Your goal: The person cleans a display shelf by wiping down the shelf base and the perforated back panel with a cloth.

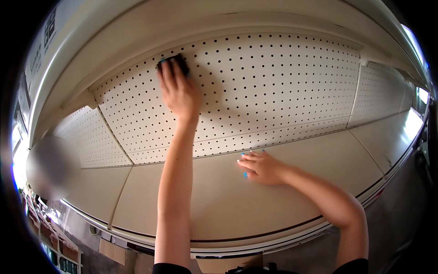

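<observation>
High on the perforated back panel, my left hand presses a black sponge-like pad against the surface. My fingers lie over the pad, so much of it is hidden, and its exact kind cannot be told. My right hand rests on the pale shelf close to where it meets the panel. Its fingers, with blue and white nails, are spread, and nothing is in it.
Overhead, another shelf curves across the top. Adjoining perforated panels continue on both sides. A blurred round patch covers the left end. Below the shelf's front edge are cardboard and a wire rack.
</observation>
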`<state>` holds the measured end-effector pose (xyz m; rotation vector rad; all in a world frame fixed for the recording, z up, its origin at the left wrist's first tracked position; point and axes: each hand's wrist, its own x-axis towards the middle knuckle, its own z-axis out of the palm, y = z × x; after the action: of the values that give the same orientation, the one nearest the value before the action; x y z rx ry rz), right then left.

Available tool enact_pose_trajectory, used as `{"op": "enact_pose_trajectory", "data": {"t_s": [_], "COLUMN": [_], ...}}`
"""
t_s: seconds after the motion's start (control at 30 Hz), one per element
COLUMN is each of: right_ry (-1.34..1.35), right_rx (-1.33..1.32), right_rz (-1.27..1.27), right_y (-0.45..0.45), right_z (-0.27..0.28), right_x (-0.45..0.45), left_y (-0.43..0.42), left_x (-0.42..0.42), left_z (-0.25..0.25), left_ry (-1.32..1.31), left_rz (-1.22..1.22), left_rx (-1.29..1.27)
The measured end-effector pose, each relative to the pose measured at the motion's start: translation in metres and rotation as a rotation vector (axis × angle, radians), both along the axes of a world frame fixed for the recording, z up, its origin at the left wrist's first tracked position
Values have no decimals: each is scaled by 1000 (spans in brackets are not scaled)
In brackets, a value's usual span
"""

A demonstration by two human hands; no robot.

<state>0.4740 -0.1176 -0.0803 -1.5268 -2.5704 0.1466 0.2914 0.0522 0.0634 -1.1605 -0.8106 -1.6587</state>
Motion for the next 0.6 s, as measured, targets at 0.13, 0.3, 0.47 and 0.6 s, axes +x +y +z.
{"op": "enact_pose_trajectory", "data": {"t_s": [0.13, 0.3, 0.47, 0.6], "right_ry": [17, 28, 37, 55], "right_rx": [23, 31, -23, -17], "right_rz": [-18, -29, -34, -13], "right_y": [-2, -3, -7, -4], "right_z": [-6, -10, -5, -9], "right_x": [-3, -1, 0, 4], "left_y": [-17, -42, -43, -37], "left_x": [66, 140, 142, 99], "left_z": [2, 1, 6, 6], "left_ry": [234, 524, 654, 746], "left_rz": [-132, -181, -156, -178], "left_rx": [27, 12, 76, 34]}}
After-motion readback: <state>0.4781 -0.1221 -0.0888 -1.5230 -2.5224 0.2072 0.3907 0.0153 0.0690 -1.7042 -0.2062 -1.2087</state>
